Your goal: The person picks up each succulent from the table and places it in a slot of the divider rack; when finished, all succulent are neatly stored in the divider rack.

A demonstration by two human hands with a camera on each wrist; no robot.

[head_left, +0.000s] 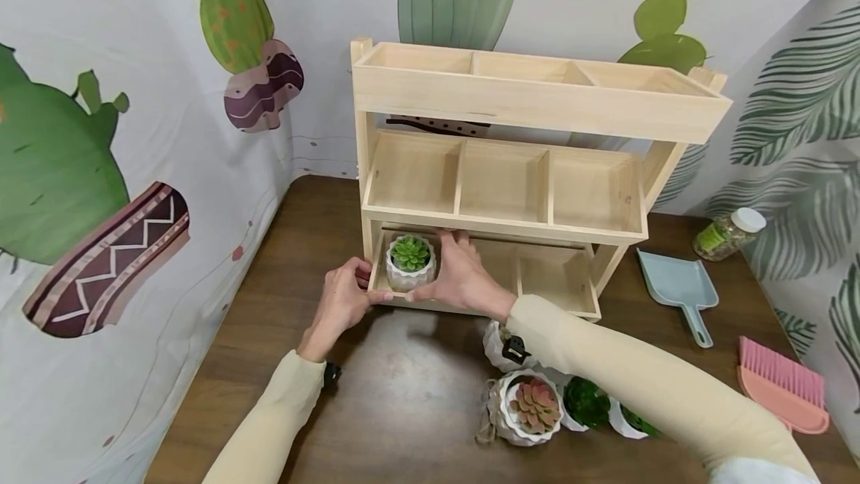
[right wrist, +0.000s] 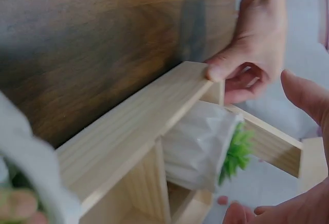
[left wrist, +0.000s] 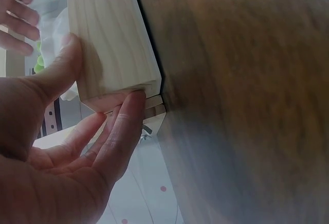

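A wooden three-tier shelf stands at the back of the table. In the left compartment of its bottom tier sits a white faceted pot with a green succulent. My left hand grips that tier's front left corner, its thumb on the front board and its fingers against the side. The right hand is at the pot's right, thumb and fingers spread; in the right wrist view they stand apart from the pot.
Several potted plants, one a reddish succulent, stand at the front right, partly under my right arm. Further right lie a blue dustpan and a pink brush. A white-lidded jar is at the back right.
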